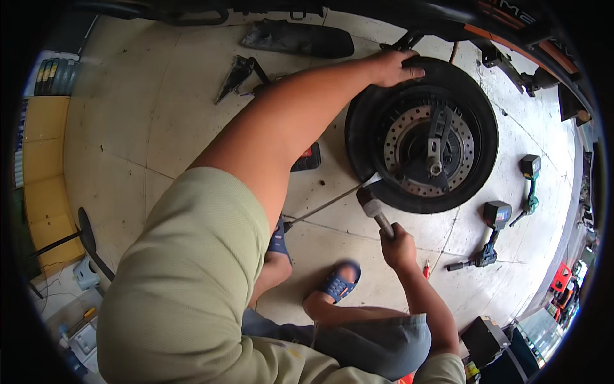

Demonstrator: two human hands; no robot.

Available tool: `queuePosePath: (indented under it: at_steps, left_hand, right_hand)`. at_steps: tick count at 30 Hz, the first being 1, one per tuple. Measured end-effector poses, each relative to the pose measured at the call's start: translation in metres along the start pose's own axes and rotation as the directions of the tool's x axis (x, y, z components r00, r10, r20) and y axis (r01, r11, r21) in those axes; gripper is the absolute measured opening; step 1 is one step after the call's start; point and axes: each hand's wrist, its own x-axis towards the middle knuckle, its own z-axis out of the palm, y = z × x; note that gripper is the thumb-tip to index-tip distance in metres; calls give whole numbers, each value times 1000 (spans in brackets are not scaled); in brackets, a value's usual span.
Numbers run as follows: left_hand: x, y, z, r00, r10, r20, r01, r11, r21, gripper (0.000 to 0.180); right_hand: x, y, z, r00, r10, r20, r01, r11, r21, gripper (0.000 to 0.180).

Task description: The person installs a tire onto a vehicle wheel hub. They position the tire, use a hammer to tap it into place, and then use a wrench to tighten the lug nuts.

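Observation:
A black-tyred wheel (357, 128) with a perforated brake disc (395, 148) stands before me, its disc side facing me. A metal arm with a bracket (435, 146) crosses its hub. My left hand (391, 68) grips the tyre's upper left edge, thumb and fingers spread around it. Low in front of the wheel, my right hand (398, 248) is closed round the handle of a hammer (371, 203). Behind the hammer head, a long thin metal bar (326, 205) runs from beside my foot to the tyre's lower left edge. Its far tip lies by the tyre.
Two cordless impact wrenches (489, 240) (530, 185) lie on the tiled floor to the right. A black elongated cover (300, 40) and a dark bracket (236, 78) lie beyond my left arm. Vehicle bodywork (511, 29) overhangs the far side. A yellow cabinet (46, 160) stands at left.

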Motion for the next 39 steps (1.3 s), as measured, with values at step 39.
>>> queuePosePath:
  at_steps: [39]
  left_hand:
    - [22, -7, -91, 983, 129, -130, -76, 933, 352, 84]
  right_hand:
    - [128, -53, 35, 978, -205, -41, 209, 964, 165, 25]
